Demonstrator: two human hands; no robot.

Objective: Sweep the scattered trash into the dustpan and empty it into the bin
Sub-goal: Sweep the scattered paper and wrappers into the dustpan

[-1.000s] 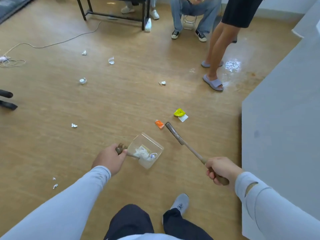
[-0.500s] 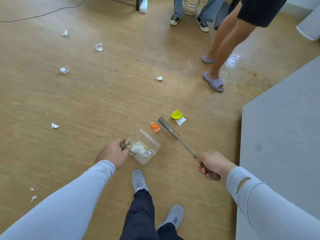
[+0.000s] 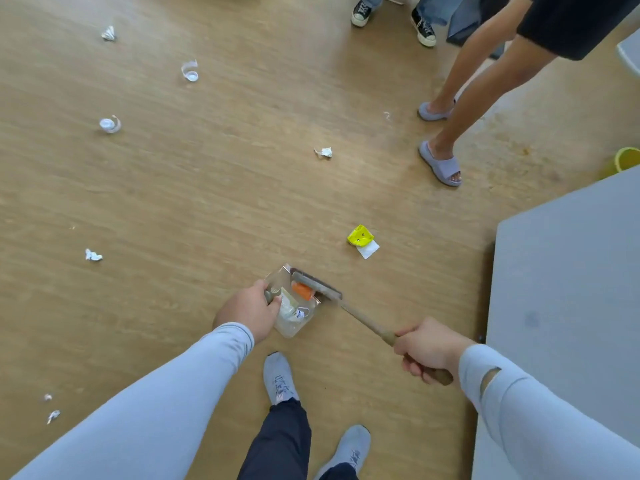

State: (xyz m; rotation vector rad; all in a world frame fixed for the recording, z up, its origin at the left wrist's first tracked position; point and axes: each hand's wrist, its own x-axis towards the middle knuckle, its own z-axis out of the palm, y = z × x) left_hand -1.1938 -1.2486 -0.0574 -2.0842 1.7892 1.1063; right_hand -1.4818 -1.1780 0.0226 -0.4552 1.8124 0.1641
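Observation:
My left hand (image 3: 250, 310) grips the handle of a clear dustpan (image 3: 293, 327) resting on the wooden floor, with white scraps inside. My right hand (image 3: 424, 349) holds a wooden-handled brush (image 3: 317, 284) whose head lies across the dustpan's mouth. An orange scrap (image 3: 303, 290) sits just inside the pan against the brush head. A yellow wrapper (image 3: 360, 235) with a white paper square (image 3: 368, 250) lies on the floor to the upper right. A crumpled white piece (image 3: 323, 152) lies farther off.
Several white scraps are scattered left: (image 3: 93, 255), (image 3: 110, 125), (image 3: 189, 71), (image 3: 109, 33). A person in grey slippers (image 3: 441, 164) stands at upper right; another's sneakers (image 3: 423, 29) show at top. A grey cabinet (image 3: 568, 289) fills the right. A yellow-green container (image 3: 627, 158) sits behind it.
The brush head swept left and pushed the orange scrap from the floor into the dustpan's mouth. The view tilted down and closer; my left foot stepped forward.

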